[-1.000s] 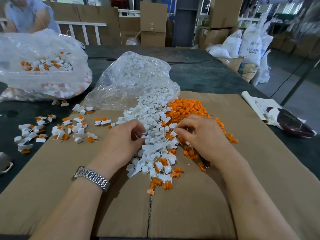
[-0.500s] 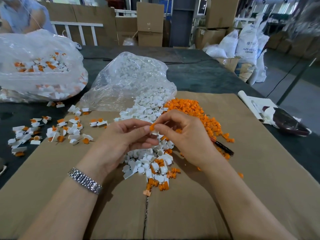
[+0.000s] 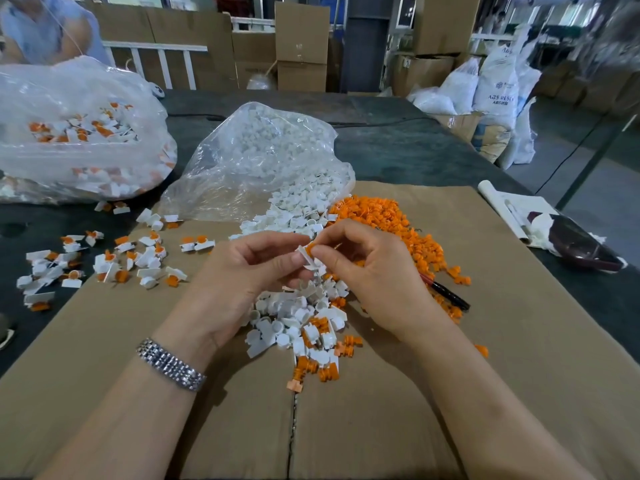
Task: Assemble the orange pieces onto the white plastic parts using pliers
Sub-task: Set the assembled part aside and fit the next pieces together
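- The left hand (image 3: 249, 271) is raised above the cardboard sheet (image 3: 519, 393), its fingers curled, thumb and forefinger pinching a white plastic part (image 3: 309, 259) at the fingertips.
- The right hand (image 3: 374, 271) meets it from the right; its thumb and forefinger are pressed together on a small orange piece (image 3: 310, 248) that touches the top of the white part. Its other fingers are bent loosely inward, holding nothing that can be made out.
- Below and between the hands lies a loose pile of white parts (image 3: 294, 320) with a few orange ones mixed in at the near edge.
- A heap of orange pieces (image 3: 388, 216) sits just beyond and right of the right hand.
- A dark-handled tool (image 3: 446, 292), probably the pliers, lies on the cardboard, partly hidden behind the right hand; neither hand touches it.
- A clear bag of white parts (image 3: 263, 157) lies open at the far middle, spilling toward the pile.
- Finished white-and-orange pieces (image 3: 114, 261) are scattered at the left, and a second clear bag (image 3: 79, 133) at the far left holds more.
- A metal watch (image 3: 171, 365) is on the left wrist.
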